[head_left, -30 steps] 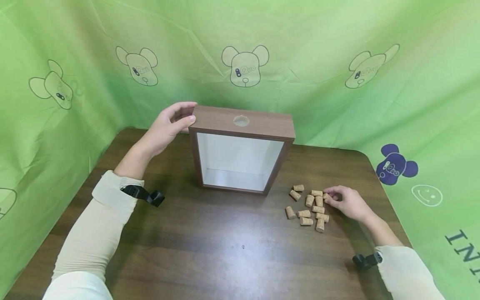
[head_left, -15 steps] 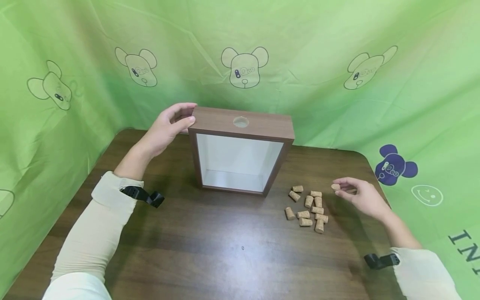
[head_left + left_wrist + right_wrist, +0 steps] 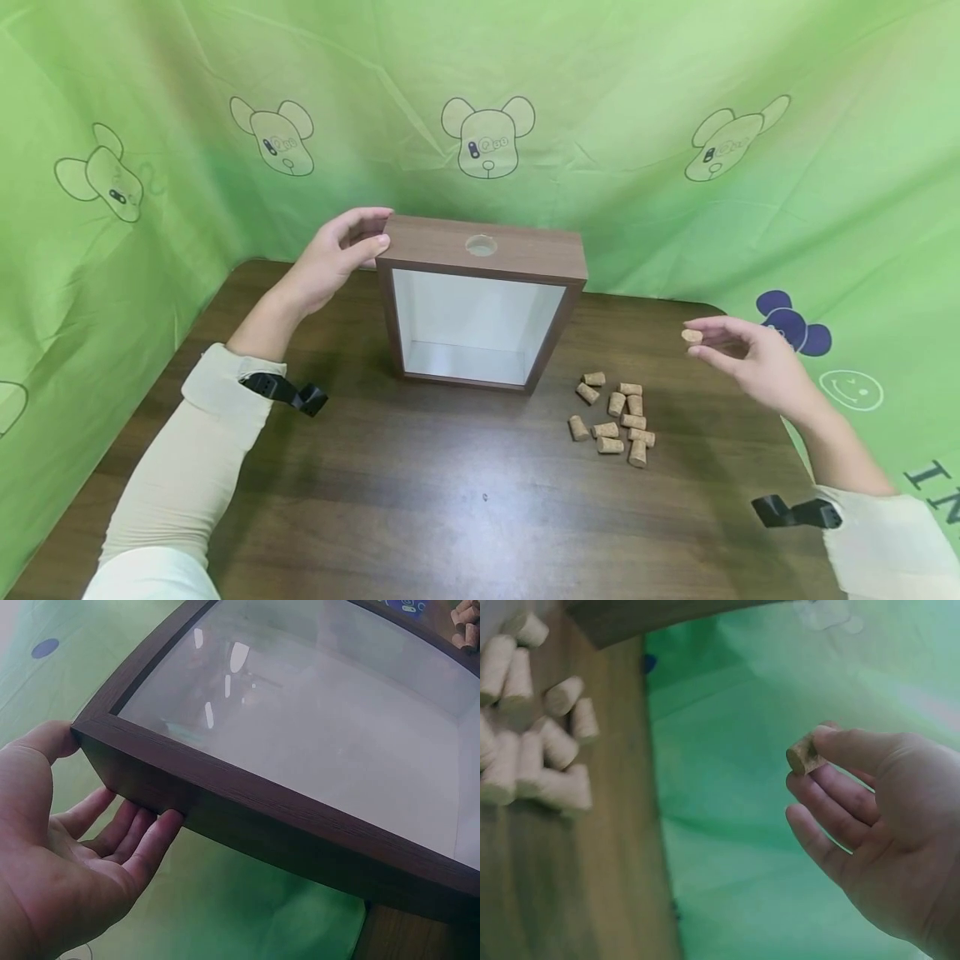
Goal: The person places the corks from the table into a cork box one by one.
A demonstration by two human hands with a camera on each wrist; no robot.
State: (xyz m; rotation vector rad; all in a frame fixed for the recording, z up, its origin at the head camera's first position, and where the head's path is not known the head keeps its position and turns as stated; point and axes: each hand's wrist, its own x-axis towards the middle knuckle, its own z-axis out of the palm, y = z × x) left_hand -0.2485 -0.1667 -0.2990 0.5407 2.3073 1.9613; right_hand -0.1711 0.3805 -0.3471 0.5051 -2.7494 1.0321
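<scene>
The right hand (image 3: 776, 367) pinched a cork (image 3: 802, 757), its inner end hidden, while the left hand (image 3: 326, 262) gripped an apparently clear-fronted wood-grain box (image 3: 480, 266).

letters "IN" (image 3: 934, 488), smiley face (image 3: 851, 390), mouse-head logos (image 3: 489, 125) with blurred lettering (image 3: 493, 145), on green curtain (image 3: 622, 225)

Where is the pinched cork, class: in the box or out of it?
Out: the right hand pinches the cork in the air, apart from the box.

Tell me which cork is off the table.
The short, tan, cylindrical cork pinched in the person's right hand. It alone is held up; the other tan corks lie loosely grouped on the brown wooden table.
</scene>
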